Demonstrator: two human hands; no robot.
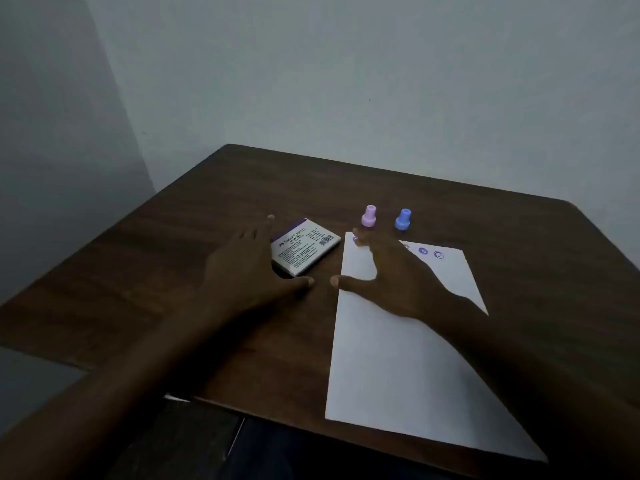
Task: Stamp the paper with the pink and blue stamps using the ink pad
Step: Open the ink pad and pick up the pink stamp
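Note:
A white sheet of paper (391, 358) lies on the dark wooden table (173, 271), with a few purple stamp marks (431, 252) along its far edge. Just beyond the sheet the pink stamp (369, 216) and the blue stamp (402, 220) stand upright side by side. To their left lies the closed ink pad box (306, 249), white with a purple corner. My left hand (249, 268) hovers open beside the box's left edge. My right hand (388, 271) is spread open over the paper's far left part, its fingertips just short of the pink stamp.
The table stands in a room corner, with grey walls (346, 81) close behind and to the left. The table's near edge runs across the bottom left, with dark floor (194, 441) below it.

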